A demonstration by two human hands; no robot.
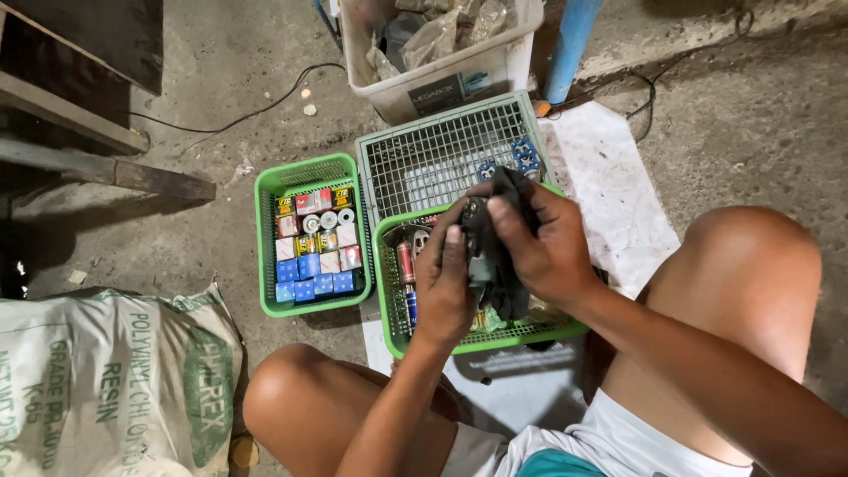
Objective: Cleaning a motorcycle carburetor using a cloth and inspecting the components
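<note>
Both my hands meet over a green plastic basket [386, 291] on the floor between my knees. My left hand [443, 283] grips a small dark metal part wrapped in a black rag [505, 274]. My right hand [541, 243] presses the rag around that part from the right, thumb on top. The part itself is mostly hidden by the cloth and my fingers. Inside the basket, left of my hands, lie a red cylinder [405, 261] and other small pieces.
A second green basket [269, 230] to the left holds small boxes and bearings. A pale green grid basket [442, 150] with blue round parts sits behind. A white bin [424, 75] of bags, a blue pipe [570, 40], a printed sack [115, 389], wooden planks and a black cable surround me.
</note>
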